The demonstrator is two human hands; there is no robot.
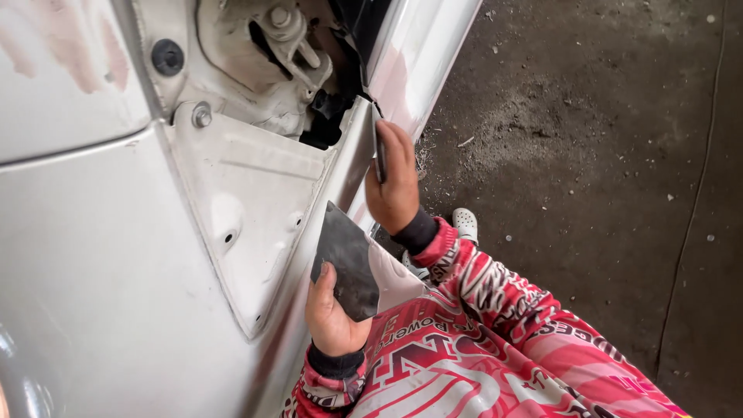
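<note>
So my right hand [395,182] is up against the edge of the silver car body panel [85,263], fingers curled tight around a thin dark blade-like scraper [380,155] that's pressed flat along that edge, right where the panel meets the open cavity. Only a narrow strip of the tool shows, so I can't tell exactly what kind it is. My left hand [333,313] sits lower, just beside the same panel edge, thumb pinching a flat grey spreader plate [352,267] against my fingers. It's dark and smeared on the upper part, with a paler patch toward its lower right corner. The two hands are near each other but not touching.

Further out, the panel has a triangular recessed section [248,209] with a couple of small holes, a bolt [202,115] at its top corner and a black rubber plug [167,56] above that. Inside the cavity there's a white-painted hinge bracket [290,39]. Pinkish filler patches [77,54] show at the upper left of the bodywork. Both my sleeves [480,325] are red and white patterned, with black cuffs. Below is a dusty, dark concrete floor [604,155], and my white clog [465,224] is planted on it.
</note>
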